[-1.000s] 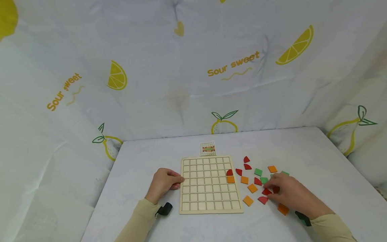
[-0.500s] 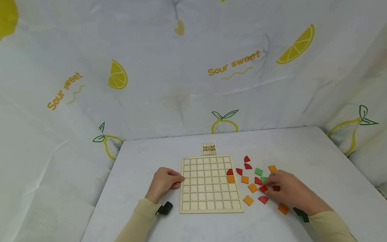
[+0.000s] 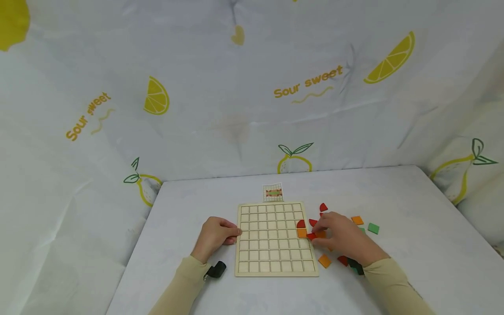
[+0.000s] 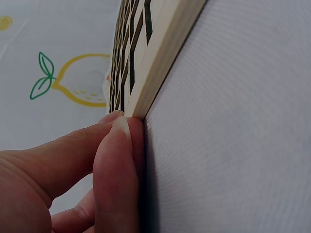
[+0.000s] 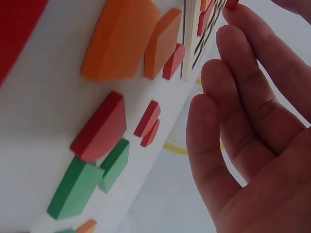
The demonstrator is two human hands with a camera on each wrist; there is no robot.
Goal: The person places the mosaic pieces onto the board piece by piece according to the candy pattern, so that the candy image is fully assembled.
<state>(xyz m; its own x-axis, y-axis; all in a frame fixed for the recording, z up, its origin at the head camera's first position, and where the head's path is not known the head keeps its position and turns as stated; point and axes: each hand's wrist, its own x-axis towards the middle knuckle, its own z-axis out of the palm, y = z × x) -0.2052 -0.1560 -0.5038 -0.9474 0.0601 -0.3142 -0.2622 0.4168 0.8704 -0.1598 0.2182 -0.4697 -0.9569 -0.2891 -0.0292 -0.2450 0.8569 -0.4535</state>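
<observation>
A wooden grid board (image 3: 275, 262) lies on the white table. In two cells of its right column sit a red quarter-round piece (image 3: 301, 224) and, below it, an orange square (image 3: 301, 232). My left hand (image 3: 235, 234) rests at the board's left edge; its fingertips (image 4: 121, 127) press against the board's side (image 4: 160, 48). My right hand (image 3: 315, 234) pinches a small red piece (image 3: 311, 236) just over the board's right edge, beside the orange square. In the right wrist view the red piece (image 5: 232, 4) shows only at the fingertips.
Loose pieces lie to the right of the board: a red one (image 3: 323, 207), orange squares (image 3: 357, 220) (image 3: 324, 260) and a green square (image 3: 373, 228). A small pattern card (image 3: 273, 192) lies behind the board. White lemon-print cloth walls stand close around the table.
My right hand picked a red piece from the loose pile and carried it left to the board's right edge. The left hand stayed at the board's left side.
</observation>
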